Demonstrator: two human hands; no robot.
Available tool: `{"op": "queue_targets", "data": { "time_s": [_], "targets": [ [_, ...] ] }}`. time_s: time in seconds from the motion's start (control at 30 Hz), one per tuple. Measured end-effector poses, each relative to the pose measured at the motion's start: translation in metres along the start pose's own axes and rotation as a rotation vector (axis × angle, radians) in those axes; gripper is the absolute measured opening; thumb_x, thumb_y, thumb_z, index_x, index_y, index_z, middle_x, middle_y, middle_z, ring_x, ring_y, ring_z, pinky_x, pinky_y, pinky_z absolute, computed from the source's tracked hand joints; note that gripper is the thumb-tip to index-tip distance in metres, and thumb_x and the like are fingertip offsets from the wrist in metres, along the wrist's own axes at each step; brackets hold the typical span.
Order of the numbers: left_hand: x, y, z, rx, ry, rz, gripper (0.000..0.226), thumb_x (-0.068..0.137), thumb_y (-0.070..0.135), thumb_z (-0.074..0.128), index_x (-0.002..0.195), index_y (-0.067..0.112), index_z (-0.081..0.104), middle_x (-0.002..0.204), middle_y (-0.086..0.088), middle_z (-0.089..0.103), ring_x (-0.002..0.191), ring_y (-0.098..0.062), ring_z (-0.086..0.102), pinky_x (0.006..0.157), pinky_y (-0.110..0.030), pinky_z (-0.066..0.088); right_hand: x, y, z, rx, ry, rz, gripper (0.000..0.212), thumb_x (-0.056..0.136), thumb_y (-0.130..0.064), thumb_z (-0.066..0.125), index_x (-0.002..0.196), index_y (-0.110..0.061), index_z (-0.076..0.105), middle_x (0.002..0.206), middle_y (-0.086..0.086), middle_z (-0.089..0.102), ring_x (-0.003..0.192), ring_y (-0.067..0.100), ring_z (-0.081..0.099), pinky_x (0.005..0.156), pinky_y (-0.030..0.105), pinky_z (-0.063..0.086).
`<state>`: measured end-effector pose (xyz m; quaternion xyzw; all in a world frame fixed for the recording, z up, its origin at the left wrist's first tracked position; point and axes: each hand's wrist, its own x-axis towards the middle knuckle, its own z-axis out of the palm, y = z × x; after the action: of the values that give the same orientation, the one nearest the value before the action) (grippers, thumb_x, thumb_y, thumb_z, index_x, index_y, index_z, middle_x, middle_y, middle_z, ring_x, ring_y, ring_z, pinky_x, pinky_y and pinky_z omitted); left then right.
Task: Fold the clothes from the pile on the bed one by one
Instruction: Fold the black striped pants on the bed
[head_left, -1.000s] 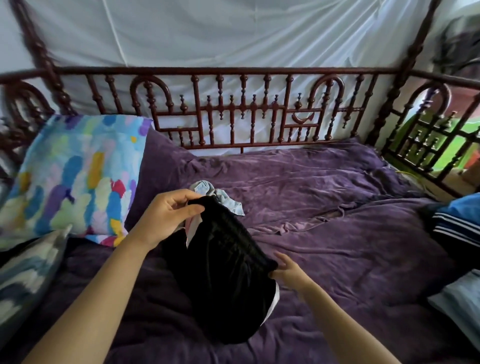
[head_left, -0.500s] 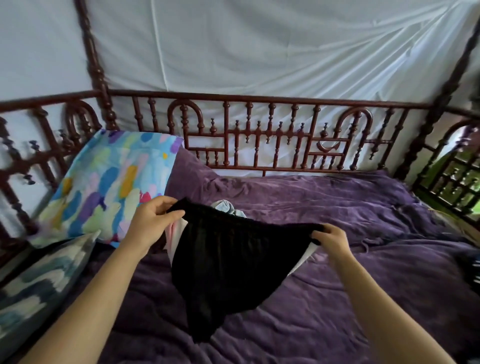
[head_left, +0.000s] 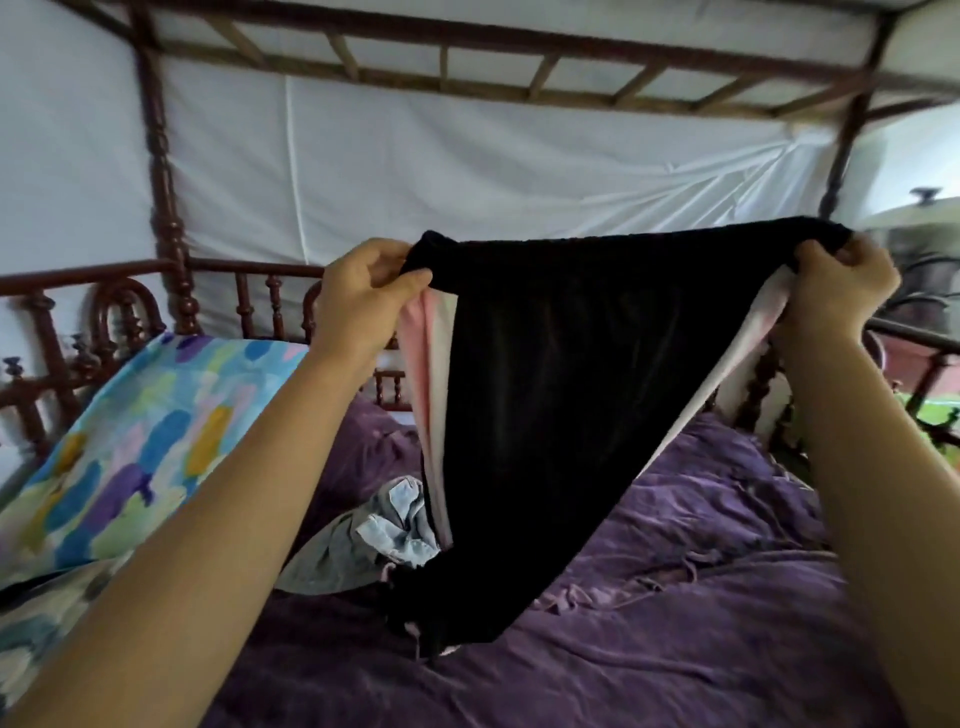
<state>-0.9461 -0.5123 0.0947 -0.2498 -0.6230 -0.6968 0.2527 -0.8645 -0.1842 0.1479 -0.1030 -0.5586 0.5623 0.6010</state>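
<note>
Your bed (head_left: 701, 597), spread with a rumpled purple cover, fills the lower view inside its dark wooden frame (head_left: 161, 156). A pillow (head_left: 119, 452) splashed with blue, green and yellow leans against the rail on your left. You hold the black garment (head_left: 561, 389) up over the bed, its waistband stretched level and its lower end hanging toward the cover. A pale blue garment (head_left: 384, 535) lies crumpled on the cover just beside it. Your left hand (head_left: 363, 296) pinches one waistband corner; your right hand (head_left: 836, 291) grips the other with curled fingers.
</note>
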Motion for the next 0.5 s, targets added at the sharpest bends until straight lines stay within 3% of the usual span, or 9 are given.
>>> {"op": "queue_targets", "data": {
  "time_s": [0.1, 0.27, 0.33, 0.5],
  "targets": [
    [0.009, 0.017, 0.011, -0.026, -0.01, 0.085, 0.029, 0.083, -0.003, 0.061, 0.082, 0.026, 0.062, 0.069, 0.024, 0.069, 0.069, 0.01, 0.063, 0.065, -0.006, 0.045, 0.014, -0.018, -0.008, 0.017, 0.046, -0.089, 0.028, 0.072, -0.001, 0.053, 0.061, -0.024, 0.043, 0.06, -0.01, 0.04, 0.048, -0.005, 0.036, 0.054, 0.014, 0.031],
    [0.012, -0.005, 0.003, 0.011, 0.064, 0.02, 0.019, 0.088, -0.004, 0.055, 0.102, 0.009, 0.061, 0.082, 0.013, 0.063, 0.063, 0.014, 0.059, 0.062, -0.006, 0.044, -0.01, 0.0, -0.013, -0.059, -0.079, -0.085, 0.033, 0.076, 0.005, 0.054, 0.065, -0.026, 0.047, 0.063, -0.01, 0.046, 0.044, -0.013, 0.044, 0.052, 0.006, 0.034],
    [0.006, -0.022, -0.005, 0.045, 0.071, -0.029, 0.022, 0.089, -0.003, 0.053, 0.109, 0.005, 0.059, 0.085, 0.01, 0.061, 0.061, 0.014, 0.057, 0.062, -0.006, 0.044, -0.022, 0.018, -0.014, -0.111, -0.149, -0.041, 0.033, 0.078, 0.005, 0.055, 0.067, -0.025, 0.049, 0.065, -0.009, 0.049, 0.045, -0.015, 0.046, 0.052, 0.003, 0.036],
    [-0.024, -0.062, -0.029, 0.147, 0.073, -0.131, 0.027, 0.09, -0.004, 0.052, 0.115, 0.002, 0.06, 0.099, -0.002, 0.061, 0.085, -0.002, 0.056, 0.071, -0.002, 0.044, -0.05, 0.072, -0.013, -0.227, -0.313, 0.147, 0.016, 0.081, 0.006, 0.057, 0.077, -0.009, 0.06, 0.066, -0.005, 0.052, 0.047, -0.006, 0.049, 0.047, 0.003, 0.037]
  ]
}}
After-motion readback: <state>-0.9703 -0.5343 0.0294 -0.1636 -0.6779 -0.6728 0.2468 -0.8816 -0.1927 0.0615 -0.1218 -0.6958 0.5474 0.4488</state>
